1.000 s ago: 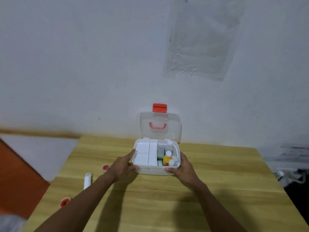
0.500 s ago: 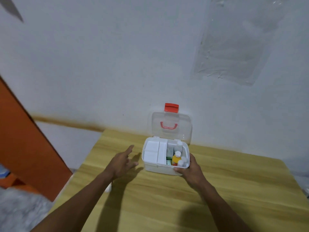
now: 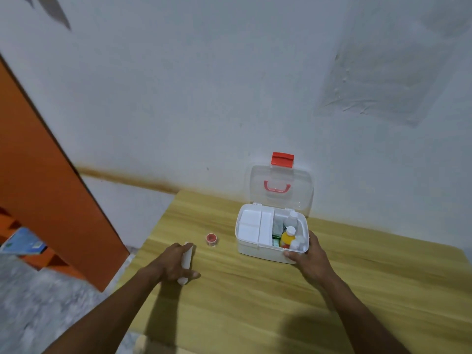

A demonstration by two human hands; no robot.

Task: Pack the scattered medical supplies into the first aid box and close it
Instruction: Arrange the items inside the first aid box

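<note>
Left hand [image 3: 173, 263] wrapped round white tube [image 3: 187, 254] on table [image 3: 255, 307], red tape roll [image 3: 211, 239] just beyond. Right hand [image 3: 310, 259] clamps front-right corner of open first aid box [image 3: 258, 250].

Left hand [image 3: 171, 263] grips white tube [image 3: 187, 254]; right hand [image 3: 311, 260] holds open first aid box [image 3: 255, 249].

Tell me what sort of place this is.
Probably a plain indoor room, perhaps a home or workroom: a wooden table stands against a stained painted wall, with an orange panel and a grey floor to its left.
</note>
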